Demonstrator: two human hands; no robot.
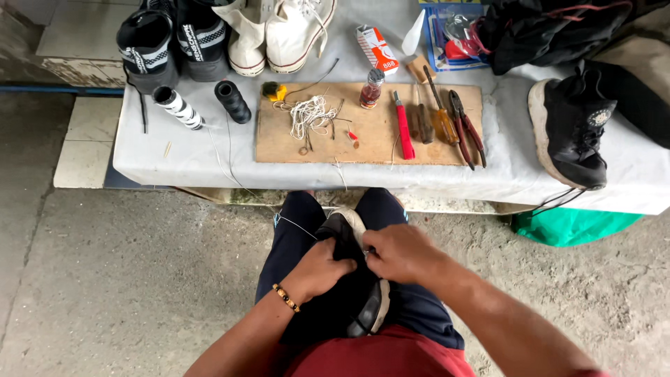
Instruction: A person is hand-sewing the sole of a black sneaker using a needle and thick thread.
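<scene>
Black shoe (352, 290) gripped by both hands over concrete floor (125, 279), beside cloth-covered table (181, 157).

Single view, worn on the head, tilted steeply down and forward. Close over the lap and both hands (363, 262) at bottom centre; beyond the knees, the cloth-covered surface (174, 150) across the upper frame, concrete floor (125, 279) left of the lap.
</scene>
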